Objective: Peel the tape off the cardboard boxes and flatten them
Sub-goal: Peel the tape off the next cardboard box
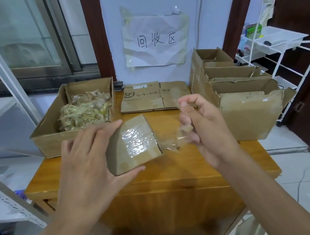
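While my left hand (88,160) grips the small box (132,144) above the counter (180,178), my right hand (202,128) pinches a peeled tape strip (171,145). One flattened box (155,97) lies at twelve o'clock; taped boxes (245,103) wait at two.

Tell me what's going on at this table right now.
A person is stripping tape from cardboard boxes. The left hand grips a small box above the wooden table, while the right hand pinches a strip of clear tape peeling off its edge. Wadded tape fills an open box at the left, a flattened box lies at the back, and torn boxes wait at the right.
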Action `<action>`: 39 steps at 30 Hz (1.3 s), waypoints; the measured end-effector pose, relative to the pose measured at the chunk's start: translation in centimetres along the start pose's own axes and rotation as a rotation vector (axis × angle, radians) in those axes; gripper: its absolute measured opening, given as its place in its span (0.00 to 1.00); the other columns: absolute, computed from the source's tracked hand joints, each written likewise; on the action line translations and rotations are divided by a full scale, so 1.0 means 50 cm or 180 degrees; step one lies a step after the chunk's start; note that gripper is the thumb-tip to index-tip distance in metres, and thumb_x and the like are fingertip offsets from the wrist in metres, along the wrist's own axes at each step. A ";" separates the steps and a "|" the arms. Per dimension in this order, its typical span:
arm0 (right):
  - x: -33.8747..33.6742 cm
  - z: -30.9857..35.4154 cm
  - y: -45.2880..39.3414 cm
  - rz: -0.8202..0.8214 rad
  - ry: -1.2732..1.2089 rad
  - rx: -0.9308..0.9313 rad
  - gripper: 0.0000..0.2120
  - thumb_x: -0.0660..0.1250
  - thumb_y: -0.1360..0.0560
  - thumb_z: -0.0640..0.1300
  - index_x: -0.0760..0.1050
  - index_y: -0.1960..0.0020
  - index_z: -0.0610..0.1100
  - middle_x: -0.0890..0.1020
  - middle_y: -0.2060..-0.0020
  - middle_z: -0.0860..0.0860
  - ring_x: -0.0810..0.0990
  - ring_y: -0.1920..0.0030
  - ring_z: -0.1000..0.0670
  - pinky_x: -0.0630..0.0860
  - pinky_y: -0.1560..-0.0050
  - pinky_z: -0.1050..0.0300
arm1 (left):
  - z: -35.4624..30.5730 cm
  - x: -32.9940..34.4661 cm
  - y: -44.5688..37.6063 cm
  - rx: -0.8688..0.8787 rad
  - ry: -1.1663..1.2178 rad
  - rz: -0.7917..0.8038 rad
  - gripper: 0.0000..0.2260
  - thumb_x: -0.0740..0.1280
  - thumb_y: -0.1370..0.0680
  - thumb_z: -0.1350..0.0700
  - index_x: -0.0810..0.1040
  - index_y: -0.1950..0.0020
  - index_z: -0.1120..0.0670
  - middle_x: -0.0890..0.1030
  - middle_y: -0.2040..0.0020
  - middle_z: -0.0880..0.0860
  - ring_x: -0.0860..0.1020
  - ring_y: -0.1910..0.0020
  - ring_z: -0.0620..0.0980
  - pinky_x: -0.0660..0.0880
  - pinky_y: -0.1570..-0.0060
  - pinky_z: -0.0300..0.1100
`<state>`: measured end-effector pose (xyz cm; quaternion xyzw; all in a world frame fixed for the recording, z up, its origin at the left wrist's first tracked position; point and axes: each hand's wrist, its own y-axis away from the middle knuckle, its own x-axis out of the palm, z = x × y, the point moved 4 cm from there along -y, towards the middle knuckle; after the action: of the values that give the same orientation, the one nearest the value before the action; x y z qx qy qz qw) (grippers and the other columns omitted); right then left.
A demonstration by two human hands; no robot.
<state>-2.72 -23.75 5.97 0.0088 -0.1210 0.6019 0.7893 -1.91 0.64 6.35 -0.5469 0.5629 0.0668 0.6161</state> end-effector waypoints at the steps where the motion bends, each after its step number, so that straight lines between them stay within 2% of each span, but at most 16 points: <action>1: 0.009 -0.001 -0.015 0.0111 -0.0279 0.0150 0.04 0.63 0.14 0.45 0.74 0.44 0.45 0.70 0.67 0.51 0.62 0.75 0.56 0.62 0.77 0.65 | 0.007 -0.005 -0.002 -0.0048 -0.0013 -0.0052 0.45 0.74 0.37 0.32 0.72 0.26 0.53 0.77 0.35 0.53 0.74 0.38 0.52 0.63 0.41 0.46; 4: 0.008 0.004 -0.065 0.0198 -0.1019 0.0360 0.03 0.60 0.13 0.41 0.72 0.44 0.44 0.68 0.68 0.52 0.60 0.77 0.59 0.59 0.80 0.67 | 0.019 0.002 -0.007 -0.0125 -0.0097 -0.0163 0.45 0.76 0.37 0.34 0.73 0.27 0.55 0.77 0.36 0.55 0.74 0.38 0.54 0.63 0.43 0.46; 7: -0.036 0.029 -0.109 -0.0008 -0.1663 0.0245 0.06 0.56 0.12 0.38 0.71 0.42 0.44 0.69 0.71 0.55 0.60 0.79 0.59 0.59 0.81 0.67 | 0.026 0.040 -0.002 -0.0055 -0.0187 -0.0159 0.46 0.80 0.39 0.37 0.73 0.27 0.57 0.77 0.35 0.56 0.74 0.37 0.56 0.64 0.42 0.48; 13: -0.062 0.004 -0.107 -0.0329 -0.0637 0.0103 0.06 0.57 0.12 0.39 0.73 0.41 0.41 0.71 0.64 0.51 0.63 0.76 0.58 0.59 0.78 0.66 | -0.021 0.158 0.006 0.0866 -0.0589 -0.0118 0.47 0.82 0.39 0.40 0.71 0.26 0.58 0.78 0.35 0.58 0.74 0.37 0.56 0.66 0.40 0.52; 15: -0.044 -0.018 -0.090 -0.0389 -0.0329 0.0151 0.07 0.58 0.12 0.41 0.73 0.38 0.40 0.71 0.65 0.51 0.64 0.76 0.57 0.57 0.77 0.64 | -0.037 0.200 0.000 0.0965 -0.0512 0.0049 0.45 0.81 0.36 0.35 0.71 0.27 0.56 0.78 0.35 0.56 0.74 0.37 0.56 0.68 0.39 0.53; 17: -0.018 -0.041 -0.067 -0.0451 -0.0023 0.0173 0.08 0.60 0.12 0.43 0.73 0.39 0.40 0.72 0.69 0.52 0.66 0.76 0.57 0.59 0.76 0.64 | -0.050 0.227 -0.002 0.0945 -0.0364 0.0301 0.41 0.73 0.31 0.28 0.72 0.29 0.54 0.78 0.36 0.54 0.75 0.37 0.55 0.67 0.37 0.55; 21: 0.023 -0.074 -0.027 -0.0458 0.0264 -0.0193 0.06 0.63 0.14 0.43 0.76 0.45 0.41 0.75 0.70 0.52 0.69 0.72 0.55 0.67 0.73 0.64 | -0.071 0.211 0.005 0.0355 0.0479 0.0186 0.27 0.53 0.18 0.30 0.74 0.34 0.48 0.78 0.38 0.46 0.74 0.37 0.47 0.65 0.32 0.52; 23: 0.037 -0.068 -0.018 -0.0443 0.0401 -0.0630 0.07 0.63 0.14 0.42 0.75 0.46 0.38 0.75 0.69 0.50 0.69 0.71 0.54 0.68 0.70 0.63 | -0.075 0.181 0.003 -0.0278 0.1623 0.0135 0.23 0.56 0.18 0.32 0.78 0.37 0.45 0.80 0.42 0.42 0.77 0.41 0.44 0.71 0.39 0.47; 25: 0.052 -0.056 -0.011 -0.0415 0.0667 -0.1097 0.08 0.63 0.14 0.43 0.75 0.46 0.38 0.76 0.68 0.50 0.72 0.70 0.53 0.71 0.68 0.59 | -0.078 0.162 -0.003 -0.0929 0.3015 0.0198 0.13 0.67 0.19 0.40 0.84 0.45 0.47 0.84 0.53 0.46 0.82 0.52 0.47 0.77 0.52 0.44; 26: 0.059 -0.050 -0.008 -0.0409 0.0795 -0.1262 0.07 0.63 0.14 0.44 0.76 0.46 0.40 0.77 0.68 0.50 0.74 0.69 0.52 0.72 0.67 0.55 | -0.081 0.151 -0.008 -0.1059 0.3277 0.0162 0.08 0.71 0.19 0.46 0.85 0.51 0.50 0.84 0.58 0.49 0.82 0.57 0.48 0.77 0.57 0.43; 28: 0.069 -0.043 -0.006 -0.0375 0.0903 -0.1434 0.07 0.64 0.14 0.45 0.79 0.44 0.44 0.80 0.67 0.50 0.76 0.68 0.48 0.73 0.67 0.48 | -0.079 0.138 -0.013 -0.1209 0.3344 0.0101 0.07 0.72 0.20 0.57 0.84 0.57 0.55 0.83 0.64 0.52 0.80 0.64 0.49 0.76 0.62 0.42; 30: 0.072 -0.036 -0.003 -0.0261 0.0751 -0.1439 0.07 0.65 0.14 0.44 0.80 0.39 0.46 0.83 0.64 0.49 0.78 0.66 0.49 0.75 0.64 0.50 | -0.065 0.137 -0.015 -0.1533 0.3671 0.0069 0.08 0.70 0.19 0.60 0.83 0.57 0.60 0.82 0.66 0.53 0.79 0.65 0.48 0.75 0.64 0.43; 32: 0.070 -0.027 0.000 -0.0098 0.0729 -0.1424 0.10 0.67 0.16 0.44 0.80 0.36 0.48 0.87 0.60 0.49 0.82 0.62 0.51 0.77 0.61 0.56 | -0.045 0.136 -0.015 -0.1830 0.3887 0.0042 0.08 0.69 0.19 0.61 0.83 0.57 0.61 0.82 0.66 0.55 0.79 0.65 0.48 0.74 0.64 0.42; 34: 0.068 -0.020 0.004 0.0130 0.1162 -0.1622 0.08 0.70 0.17 0.42 0.83 0.40 0.50 0.88 0.56 0.53 0.86 0.56 0.52 0.78 0.59 0.53 | -0.031 0.134 -0.017 -0.2006 0.4007 0.0105 0.08 0.69 0.18 0.61 0.83 0.55 0.60 0.82 0.65 0.56 0.79 0.64 0.48 0.75 0.64 0.40; 36: 0.070 -0.021 0.008 0.0359 0.1760 -0.1999 0.06 0.72 0.19 0.40 0.87 0.44 0.47 0.88 0.52 0.57 0.86 0.50 0.52 0.80 0.53 0.54 | -0.025 0.130 -0.018 -0.2006 0.4063 0.0213 0.07 0.69 0.18 0.59 0.84 0.54 0.60 0.84 0.62 0.55 0.80 0.63 0.48 0.76 0.62 0.41; 39: 0.076 -0.034 0.010 0.0580 0.2269 -0.2356 0.06 0.72 0.18 0.41 0.87 0.44 0.45 0.86 0.47 0.54 0.84 0.42 0.52 0.81 0.47 0.53 | -0.018 0.124 -0.018 -0.1843 0.4054 0.0305 0.08 0.68 0.17 0.58 0.84 0.50 0.62 0.85 0.58 0.55 0.81 0.60 0.48 0.77 0.59 0.42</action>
<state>-1.98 -19.75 5.02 -0.4868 -0.0497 0.5507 0.6763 0.38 -3.67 2.36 -0.5963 0.7974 -0.0923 -0.0076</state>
